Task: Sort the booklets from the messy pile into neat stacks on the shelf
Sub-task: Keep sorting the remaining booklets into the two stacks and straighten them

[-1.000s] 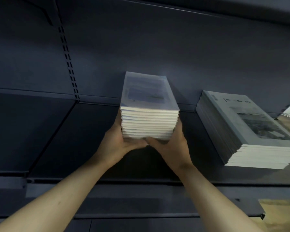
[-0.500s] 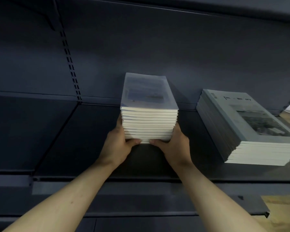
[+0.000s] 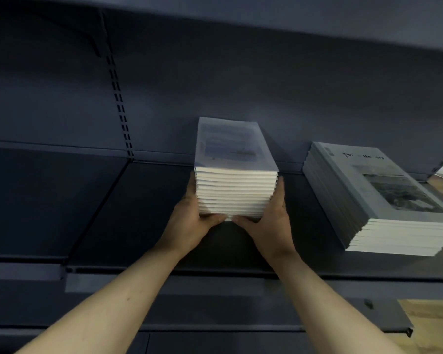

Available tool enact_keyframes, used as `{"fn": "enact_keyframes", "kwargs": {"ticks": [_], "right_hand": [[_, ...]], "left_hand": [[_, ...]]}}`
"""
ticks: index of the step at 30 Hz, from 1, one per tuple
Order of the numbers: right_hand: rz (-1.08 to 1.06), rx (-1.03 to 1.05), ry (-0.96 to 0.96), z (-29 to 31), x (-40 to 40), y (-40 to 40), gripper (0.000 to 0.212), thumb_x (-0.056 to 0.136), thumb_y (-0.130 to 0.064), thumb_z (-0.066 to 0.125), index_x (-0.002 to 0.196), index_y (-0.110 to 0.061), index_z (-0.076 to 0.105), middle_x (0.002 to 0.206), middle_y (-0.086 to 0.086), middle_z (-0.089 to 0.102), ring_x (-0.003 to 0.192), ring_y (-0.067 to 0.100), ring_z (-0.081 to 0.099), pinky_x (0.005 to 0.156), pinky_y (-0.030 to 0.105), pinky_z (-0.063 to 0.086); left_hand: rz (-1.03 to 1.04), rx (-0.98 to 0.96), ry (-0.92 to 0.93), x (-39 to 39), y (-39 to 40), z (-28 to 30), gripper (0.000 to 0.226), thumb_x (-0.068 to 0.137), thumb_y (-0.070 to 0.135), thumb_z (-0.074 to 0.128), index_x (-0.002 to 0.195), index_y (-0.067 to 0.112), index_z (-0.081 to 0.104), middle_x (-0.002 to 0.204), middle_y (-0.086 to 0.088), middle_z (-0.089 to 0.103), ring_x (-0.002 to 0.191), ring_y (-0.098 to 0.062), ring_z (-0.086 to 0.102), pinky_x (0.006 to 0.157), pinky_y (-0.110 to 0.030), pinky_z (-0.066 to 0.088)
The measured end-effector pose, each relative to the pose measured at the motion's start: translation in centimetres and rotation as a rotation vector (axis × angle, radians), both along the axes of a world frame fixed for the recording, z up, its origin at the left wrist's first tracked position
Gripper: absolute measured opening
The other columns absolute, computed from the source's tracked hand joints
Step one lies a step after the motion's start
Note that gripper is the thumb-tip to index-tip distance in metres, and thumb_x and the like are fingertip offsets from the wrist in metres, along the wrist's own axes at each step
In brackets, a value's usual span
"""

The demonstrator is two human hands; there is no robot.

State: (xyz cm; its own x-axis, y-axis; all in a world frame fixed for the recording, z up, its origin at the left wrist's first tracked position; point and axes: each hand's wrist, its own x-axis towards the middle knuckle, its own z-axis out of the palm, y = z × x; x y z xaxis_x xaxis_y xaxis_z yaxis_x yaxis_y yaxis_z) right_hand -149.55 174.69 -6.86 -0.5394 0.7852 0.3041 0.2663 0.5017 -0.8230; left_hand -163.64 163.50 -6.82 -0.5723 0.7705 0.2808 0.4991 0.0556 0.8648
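Dark blue-grey metal shelf [image 3: 143, 215] already carries one squared stack of larger grey-covered booklets [image 3: 394, 200] at the right, and a second, smaller stack of pale-covered booklets [image 3: 234, 185] stands near the back panel in the middle; the messy pile is out of view, so I cannot tell how much is left. The left hand [image 3: 189, 221] and right hand [image 3: 271, 221] clasp this smaller stack from either side, thumbs along its front bottom edge, seemingly squaring or setting it.
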Motion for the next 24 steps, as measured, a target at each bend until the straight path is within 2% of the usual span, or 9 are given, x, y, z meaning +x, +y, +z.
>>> {"fn": "enact_keyframes", "kwargs": {"ticks": [2,3,5,7,9,11,15,20,24], "right_hand": [[-0.123,0.208,-0.018,0.3,0.1,-0.9,0.135,0.065,-0.039,0.091,0.158,-0.017,-0.004,0.166,0.004,0.001,0.153,0.019,0.006,0.121,0.042,0.022],[-0.193,0.380,-0.028,0.2,0.2,-1.3,0.132,0.067,-0.042,0.089,0.157,-0.012,-0.001,0.165,0.012,-0.004,0.154,0.024,0.001,0.121,0.048,0.018],[-0.242,0.714,-0.035,0.1,0.2,-2.2,0.112,0.076,-0.039,0.082,0.154,-0.005,0.009,0.162,0.023,0.004,0.153,0.034,0.005,0.123,0.053,0.014],[-0.187,0.881,-0.057,0.0,-0.7,-3.3,0.096,0.085,-0.026,0.071,0.155,-0.009,0.009,0.162,0.022,0.005,0.153,0.034,0.002,0.124,0.051,0.005],[-0.125,0.916,-0.116,0.5,-2.6,-3.9,0.093,0.088,-0.017,0.060,0.158,-0.014,0.000,0.165,0.015,-0.002,0.154,0.031,-0.004,0.124,0.049,-0.003],[-0.091,0.922,-0.214,0.5,-4.3,-3.7,0.093,0.090,-0.018,0.055,0.158,-0.021,-0.008,0.165,0.010,-0.012,0.153,0.030,-0.011,0.123,0.050,-0.009],[-0.097,0.940,-0.252,-0.9,-5.3,-2.5,0.099,0.093,-0.027,0.060,0.157,-0.027,-0.014,0.164,0.003,-0.023,0.152,0.031,-0.017,0.120,0.050,-0.015],[-0.137,0.959,-0.260,-1.6,-6.2,-1.9,0.091,0.091,-0.042,0.049,0.158,-0.024,-0.010,0.165,0.007,-0.020,0.151,0.034,-0.017,0.119,0.052,-0.015],[-0.141,0.951,-0.238,-1.4,-6.0,-2.0,0.088,0.090,-0.047,0.046,0.158,-0.021,-0.002,0.165,0.004,-0.018,0.151,0.032,-0.017,0.120,0.051,-0.015]], "left_hand": [[0.011,0.100,-0.081,0.3,-0.4,0.4,0.118,0.069,0.042,0.088,0.154,0.038,0.007,0.146,0.018,0.043,0.134,0.004,0.040,0.110,-0.024,0.038],[0.040,0.139,-0.073,0.4,-0.7,0.7,0.123,0.068,0.052,0.085,0.154,0.041,-0.004,0.157,0.012,0.029,0.144,-0.004,0.029,0.116,-0.036,0.032],[0.096,0.183,-0.006,0.6,-1.1,1.6,0.122,0.075,0.059,0.075,0.152,0.039,-0.017,0.164,0.012,0.002,0.149,-0.003,0.008,0.122,-0.038,0.018],[0.093,0.228,0.047,0.6,-0.8,2.7,0.112,0.082,0.057,0.065,0.154,0.031,-0.016,0.164,0.012,-0.001,0.149,-0.001,0.006,0.122,-0.034,0.017],[0.041,0.268,0.042,0.3,0.3,3.4,0.100,0.088,0.048,0.064,0.157,0.026,-0.006,0.163,0.005,0.016,0.147,-0.007,0.024,0.119,-0.038,0.029],[0.015,0.268,0.069,-0.1,1.2,3.3,0.089,0.092,0.032,0.066,0.157,0.025,0.005,0.158,0.004,0.029,0.140,-0.004,0.036,0.114,-0.036,0.038],[0.026,0.258,0.102,-0.3,1.7,2.4,0.084,0.095,0.023,0.061,0.158,0.020,0.006,0.164,0.009,0.010,0.142,0.010,0.020,0.118,-0.023,0.025],[-0.003,0.257,0.021,-0.3,2.1,2.3,0.080,0.098,0.021,0.056,0.158,0.019,0.002,0.164,0.011,0.000,0.149,0.000,0.008,0.122,-0.035,0.019],[-0.041,0.214,-0.015,-0.3,1.2,2.7,0.077,0.100,0.019,0.052,0.157,0.027,0.001,0.164,0.014,-0.001,0.149,-0.004,0.012,0.121,-0.037,0.022]]}}
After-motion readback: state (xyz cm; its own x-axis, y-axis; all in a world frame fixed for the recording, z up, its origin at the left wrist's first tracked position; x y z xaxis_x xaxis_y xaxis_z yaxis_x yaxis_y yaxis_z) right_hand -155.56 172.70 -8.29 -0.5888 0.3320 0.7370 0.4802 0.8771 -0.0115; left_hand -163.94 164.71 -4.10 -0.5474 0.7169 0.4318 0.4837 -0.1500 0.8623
